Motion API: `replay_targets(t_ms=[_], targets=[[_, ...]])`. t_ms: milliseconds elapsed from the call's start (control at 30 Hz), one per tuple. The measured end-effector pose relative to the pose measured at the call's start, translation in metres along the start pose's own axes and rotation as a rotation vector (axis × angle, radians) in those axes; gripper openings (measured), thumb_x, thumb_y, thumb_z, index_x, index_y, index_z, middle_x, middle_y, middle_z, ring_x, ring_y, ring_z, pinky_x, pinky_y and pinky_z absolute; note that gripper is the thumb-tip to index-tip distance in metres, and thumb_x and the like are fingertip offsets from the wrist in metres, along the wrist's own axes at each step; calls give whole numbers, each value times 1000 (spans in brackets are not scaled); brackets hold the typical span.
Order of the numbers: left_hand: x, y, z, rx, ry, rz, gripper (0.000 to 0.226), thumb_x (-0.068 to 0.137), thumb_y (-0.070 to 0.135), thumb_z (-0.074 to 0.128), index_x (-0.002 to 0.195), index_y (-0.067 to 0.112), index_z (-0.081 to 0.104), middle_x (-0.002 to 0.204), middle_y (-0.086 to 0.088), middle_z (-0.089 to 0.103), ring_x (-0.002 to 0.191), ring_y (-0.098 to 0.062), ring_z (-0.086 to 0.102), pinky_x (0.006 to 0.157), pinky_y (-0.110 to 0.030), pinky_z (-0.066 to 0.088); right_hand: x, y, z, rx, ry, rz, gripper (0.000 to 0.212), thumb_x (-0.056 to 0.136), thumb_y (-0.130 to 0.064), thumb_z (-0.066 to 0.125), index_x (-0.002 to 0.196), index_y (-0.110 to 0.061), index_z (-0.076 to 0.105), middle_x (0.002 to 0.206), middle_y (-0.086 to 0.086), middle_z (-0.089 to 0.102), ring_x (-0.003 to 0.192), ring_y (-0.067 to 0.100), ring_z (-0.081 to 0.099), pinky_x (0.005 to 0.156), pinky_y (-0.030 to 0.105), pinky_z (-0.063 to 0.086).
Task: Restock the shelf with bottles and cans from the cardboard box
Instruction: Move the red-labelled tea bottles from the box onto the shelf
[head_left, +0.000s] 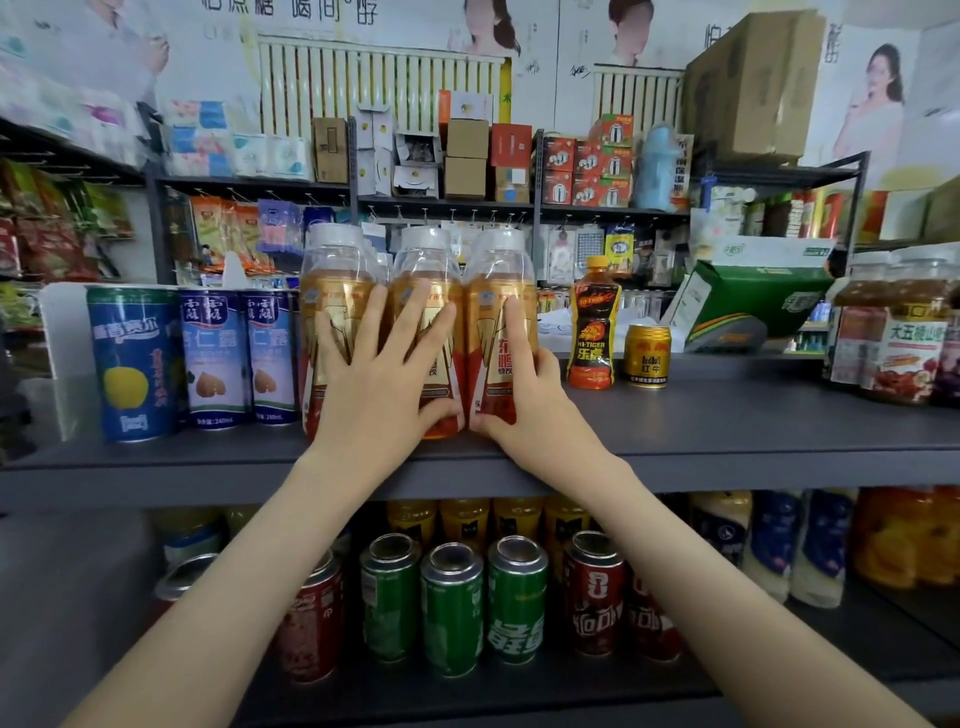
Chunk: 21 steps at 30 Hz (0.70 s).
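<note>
Three gold-and-red drink bottles with white caps stand side by side on the grey shelf (727, 415): a left bottle (332, 291), a middle bottle (423, 275) and a right bottle (498, 291). My left hand (382, 374) lies flat with spread fingers across the fronts of the left and middle bottles. My right hand (524, 400) presses the right bottle, index finger straight up its label and thumb at its base. More bottles of the same kind stand behind the left one.
Blue cans (137, 364) stand left of the bottles. To the right are a Hi-Tiger bottle (595, 332), a gold Red Bull can (647, 356) and jars (893, 338). Bare shelf lies between them. Green and red cans (514, 597) fill the lower shelf.
</note>
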<state>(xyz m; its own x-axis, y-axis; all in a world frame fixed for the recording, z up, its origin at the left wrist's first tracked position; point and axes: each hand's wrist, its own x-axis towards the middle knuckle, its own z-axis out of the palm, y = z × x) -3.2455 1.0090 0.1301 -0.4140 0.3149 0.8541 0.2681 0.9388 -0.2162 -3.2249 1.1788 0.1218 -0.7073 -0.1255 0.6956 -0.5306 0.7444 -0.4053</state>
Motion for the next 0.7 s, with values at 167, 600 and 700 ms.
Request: replay_targets(t_ms=[167,600,700], targets=[[-3,-1,1,-10,-7,3,92,74,53,69,150,24,26,159,-7,16,141,-38,26,103,-72,12,-3,-1,1,-94,6,21,108,86,-30,66,139,-53,-25,155,16,11,140,42,19,107,55,33],[-58,23,-6,-298,107,-122,42,92,25,54,130,6,55,131,-17,56,122,-32,52,110,-46,31,-59,-6,32,-280,385,-167,41,90,-16,54,129,-3,54,128,12,57,122,22,46,104,28,32],[-87,33,-6,-350,161,-70,35,91,19,54,121,3,61,121,-15,62,115,-30,57,106,-44,38,-82,-7,43,-249,417,-228,33,90,-12,54,121,-2,59,119,12,61,115,22,51,102,30,37]])
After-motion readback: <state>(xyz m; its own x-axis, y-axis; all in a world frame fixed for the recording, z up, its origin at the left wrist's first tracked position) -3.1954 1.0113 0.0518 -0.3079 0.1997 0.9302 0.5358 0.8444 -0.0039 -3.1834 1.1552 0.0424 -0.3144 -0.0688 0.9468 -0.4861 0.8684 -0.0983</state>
